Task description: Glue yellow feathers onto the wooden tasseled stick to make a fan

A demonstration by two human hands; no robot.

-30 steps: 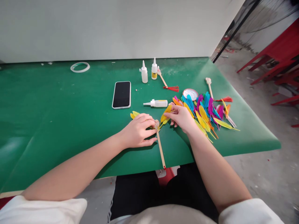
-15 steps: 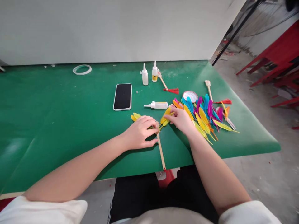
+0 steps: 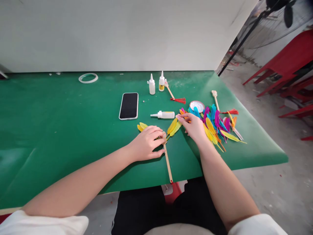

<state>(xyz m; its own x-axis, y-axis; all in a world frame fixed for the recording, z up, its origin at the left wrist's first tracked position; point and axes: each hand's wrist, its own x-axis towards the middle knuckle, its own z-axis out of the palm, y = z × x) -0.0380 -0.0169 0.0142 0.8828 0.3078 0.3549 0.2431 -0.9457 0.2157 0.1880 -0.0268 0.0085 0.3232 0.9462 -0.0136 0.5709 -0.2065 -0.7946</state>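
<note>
A green table (image 3: 73, 127) fills the middle of the frame, backed by a white panel (image 3: 110, 36) across the top, with red chairs (image 3: 286, 62) at the upper right. A heap of coloured feathers (image 3: 216, 118) lies right of centre. Just below centre, my left hand (image 3: 148, 143) is closed over the round head of a wooden stick (image 3: 167, 163), whose handle points down to the table's near edge. My right hand (image 3: 193, 129) is beside the heap, thumb and forefinger close together; I can't tell whether they pinch anything. A black-screened phone (image 3: 128, 106) lies left of centre. Yellow feathers (image 3: 172, 126) poke out either side of the stick's head, below a white-capped bottle (image 3: 167, 115) on its side.
</note>
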